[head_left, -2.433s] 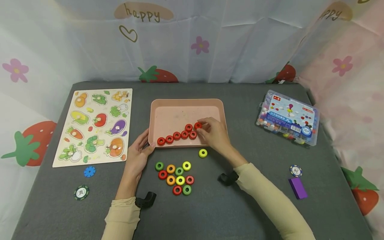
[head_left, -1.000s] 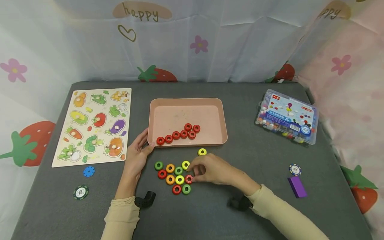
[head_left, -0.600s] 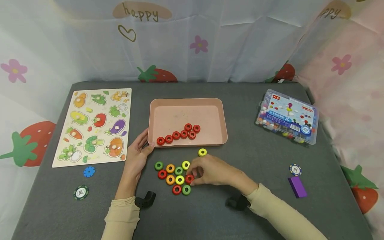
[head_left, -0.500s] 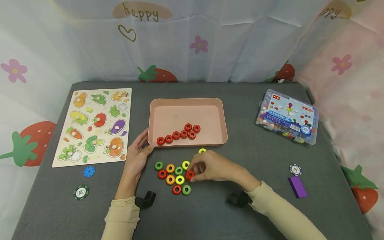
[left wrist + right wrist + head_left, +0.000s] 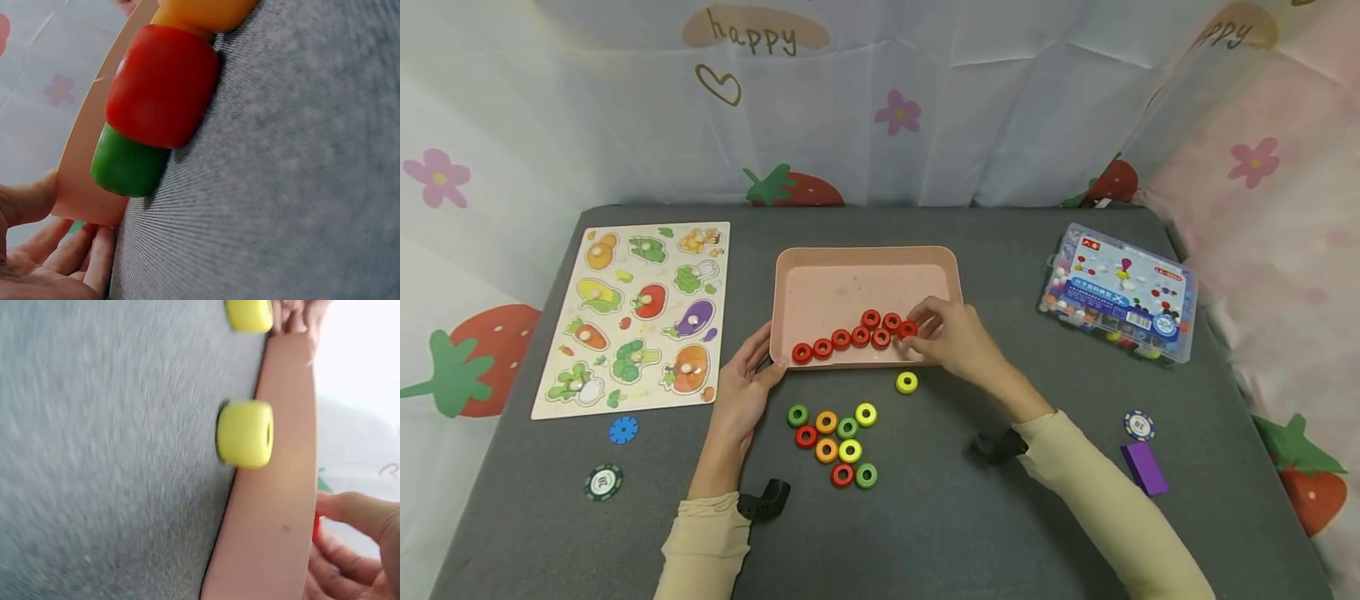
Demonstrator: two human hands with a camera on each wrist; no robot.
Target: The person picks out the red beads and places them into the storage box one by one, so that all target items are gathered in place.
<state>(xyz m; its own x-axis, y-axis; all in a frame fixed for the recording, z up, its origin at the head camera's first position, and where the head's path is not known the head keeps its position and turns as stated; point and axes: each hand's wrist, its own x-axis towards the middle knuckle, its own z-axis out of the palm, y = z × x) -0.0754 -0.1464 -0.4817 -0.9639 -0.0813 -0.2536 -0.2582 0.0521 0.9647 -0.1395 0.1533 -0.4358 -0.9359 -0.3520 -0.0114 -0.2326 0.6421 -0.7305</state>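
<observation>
My right hand (image 5: 955, 337) pinches a red bead (image 5: 907, 329) between thumb and fingers, low over the right part of the pink tray (image 5: 865, 279). In the right wrist view, the tray wall hides most of that red bead (image 5: 316, 526). Several red beads (image 5: 841, 338) lie in a crooked row along the tray's near side, the closest right beside the held one. At the tray's near left corner, my left hand (image 5: 747, 387) holds on, thumb at the rim and fingers along the outer side. The left wrist view shows that thumb (image 5: 31, 197) against the rim.
Green, orange, yellow and red beads (image 5: 827, 451) lie grouped before the tray, with a yellow bead (image 5: 907, 382) nearer it. A vegetable puzzle board (image 5: 632, 321) and chips (image 5: 603, 482) are left. A plastic case (image 5: 1120, 296), chip (image 5: 1139, 426) and purple block (image 5: 1145, 469) are right.
My right hand took a red bead from the right of the group on the table and moved it up and right into the tray. The left hand stayed at the tray corner.
</observation>
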